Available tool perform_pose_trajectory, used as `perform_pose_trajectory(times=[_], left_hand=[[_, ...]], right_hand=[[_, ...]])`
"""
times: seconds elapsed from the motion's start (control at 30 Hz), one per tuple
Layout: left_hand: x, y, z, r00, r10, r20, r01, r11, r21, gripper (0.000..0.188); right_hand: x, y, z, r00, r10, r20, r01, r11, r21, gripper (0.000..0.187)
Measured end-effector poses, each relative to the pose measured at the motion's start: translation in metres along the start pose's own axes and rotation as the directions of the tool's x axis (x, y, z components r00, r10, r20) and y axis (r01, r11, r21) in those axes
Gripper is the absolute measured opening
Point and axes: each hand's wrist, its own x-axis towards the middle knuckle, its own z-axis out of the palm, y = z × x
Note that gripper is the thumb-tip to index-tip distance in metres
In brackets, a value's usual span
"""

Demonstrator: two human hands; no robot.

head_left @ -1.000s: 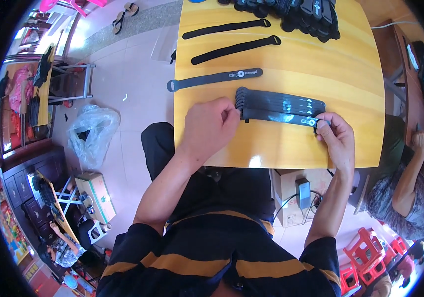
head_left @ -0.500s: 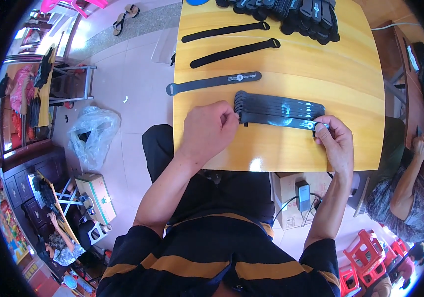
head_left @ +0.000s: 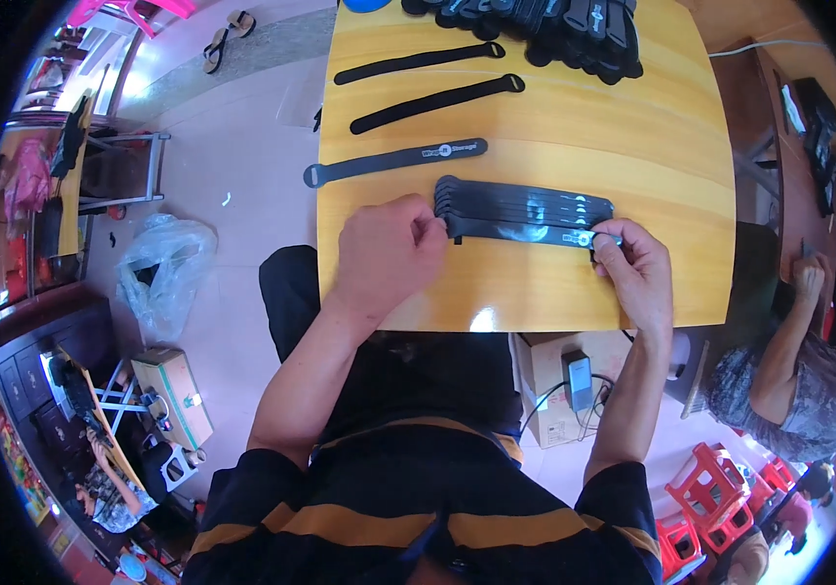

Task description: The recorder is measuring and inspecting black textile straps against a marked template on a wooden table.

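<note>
A fanned row of black hook-and-loop straps (head_left: 525, 207) lies near the front of the yellow wooden table (head_left: 554, 297), overlapping with white print at the right ends. At its left end my left hand (head_left: 390, 249) is closed, fingertips against the nearest strap's end; the exact grip is partly hidden. My right hand (head_left: 637, 273) pinches the right end of that nearest strap between thumb and fingers. Farther back lie a printed grey-black strap (head_left: 393, 163) and two plain black straps, a middle one (head_left: 437, 104) and a far one (head_left: 418, 64).
A large pile of black straps (head_left: 574, 29) covers the table's far right, beside a blue object (head_left: 367, 4). Cartons (head_left: 552, 400) stand below the front edge. A clear plastic bag (head_left: 166, 273) lies on the floor at left. Another person (head_left: 778, 390) sits at right, near red stools (head_left: 710, 487).
The whole view has shifted, so the table and straps sit slightly farther left in the picture. Both hands keep nearly the same hold at the two ends of the strap row.
</note>
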Motion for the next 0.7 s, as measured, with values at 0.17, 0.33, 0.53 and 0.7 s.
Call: perform_pose_trajectory(times=[0.17, 0.33, 0.53, 0.7], left_hand=[[0.0, 0.001, 0.002, 1.0, 0.008, -0.023, -0.006, 0.997, 0.072, 0.015], [0.0, 0.004, 0.001, 1.0, -0.012, -0.015, 0.014, 0.995, 0.096, 0.014], [0.0, 0.005, -0.001, 0.999, -0.041, 0.002, 0.04, 0.991, 0.129, 0.014], [0.001, -0.001, 0.0, 0.999, -0.035, 0.005, 0.034, 0.988, 0.149, 0.016]], right_hand=[[0.0, 0.0, 0.001, 0.999, -0.015, -0.034, 0.015, 1.0, -0.018, 0.008], [0.001, 0.002, 0.008, 0.992, -0.025, -0.128, 0.012, 0.995, -0.097, 0.006], [-0.002, -0.013, 0.013, 0.974, -0.085, -0.208, -0.015, 0.899, -0.438, 0.012], [-0.005, -0.033, 0.015, 0.964, -0.141, -0.227, -0.036, 0.774, -0.632, 0.021]])
